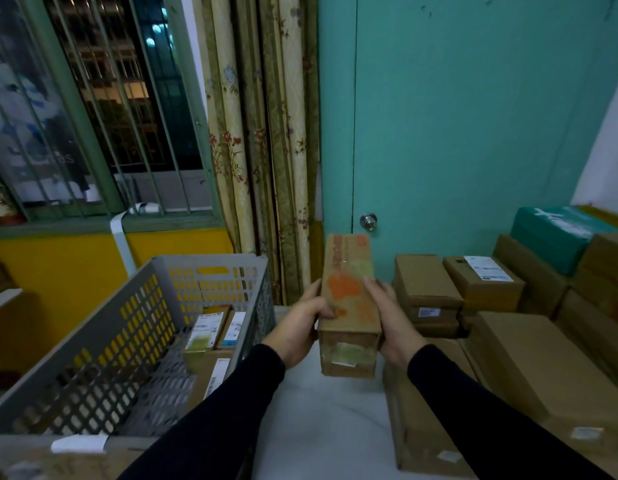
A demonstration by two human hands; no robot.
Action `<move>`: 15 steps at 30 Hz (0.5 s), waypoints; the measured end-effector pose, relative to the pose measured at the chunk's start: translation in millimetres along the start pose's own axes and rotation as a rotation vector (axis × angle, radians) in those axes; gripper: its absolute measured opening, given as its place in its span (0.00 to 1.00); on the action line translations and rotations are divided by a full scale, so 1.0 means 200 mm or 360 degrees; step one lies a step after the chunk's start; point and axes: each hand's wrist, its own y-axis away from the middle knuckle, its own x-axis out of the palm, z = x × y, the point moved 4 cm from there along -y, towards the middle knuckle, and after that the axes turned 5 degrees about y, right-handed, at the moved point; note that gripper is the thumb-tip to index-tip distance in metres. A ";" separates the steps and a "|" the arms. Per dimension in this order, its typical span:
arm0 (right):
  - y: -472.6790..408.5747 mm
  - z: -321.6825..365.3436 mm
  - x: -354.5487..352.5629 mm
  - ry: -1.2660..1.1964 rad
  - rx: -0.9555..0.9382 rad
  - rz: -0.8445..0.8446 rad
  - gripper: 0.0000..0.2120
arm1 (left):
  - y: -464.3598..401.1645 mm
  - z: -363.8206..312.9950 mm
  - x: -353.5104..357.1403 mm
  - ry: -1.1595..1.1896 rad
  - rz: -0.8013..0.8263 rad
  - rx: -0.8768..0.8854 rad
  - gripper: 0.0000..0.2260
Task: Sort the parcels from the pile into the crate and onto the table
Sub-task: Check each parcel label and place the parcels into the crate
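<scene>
I hold a long brown cardboard parcel (349, 299) with orange print and tape, lifted above the white table (321, 420). My left hand (300, 327) grips its left side and my right hand (390, 320) grips its right side, fingers curled over the top. The grey perforated crate (134, 323) stands to the left and holds several small labelled boxes (210, 330). The pile of brown parcels (508, 344) fills the right side.
A teal parcel (557, 233) tops the pile at the far right. The teal door (456, 133) with a round knob (368, 221) is straight ahead, floral curtains (262, 133) and a barred window (93, 98) to its left. A yellow wall lies behind the crate.
</scene>
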 end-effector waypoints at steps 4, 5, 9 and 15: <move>-0.01 -0.05 0.00 0.0030 0.0124 0.0172 0.54 | 0.01 -0.01 0.01 -0.0005 -0.0031 -0.0007 0.29; -0.01 -0.06 0.00 0.0040 0.0138 0.0200 0.51 | 0.01 -0.01 0.00 -0.0009 -0.0075 -0.0016 0.26; 0.01 -0.07 0.04 -0.0029 0.0125 0.0263 0.30 | 0.00 -0.02 0.00 -0.0081 -0.0214 -0.0035 0.19; 0.03 -0.01 0.07 -0.0005 0.0062 0.0249 0.33 | 0.00 -0.04 0.03 -0.0087 -0.0169 0.0022 0.12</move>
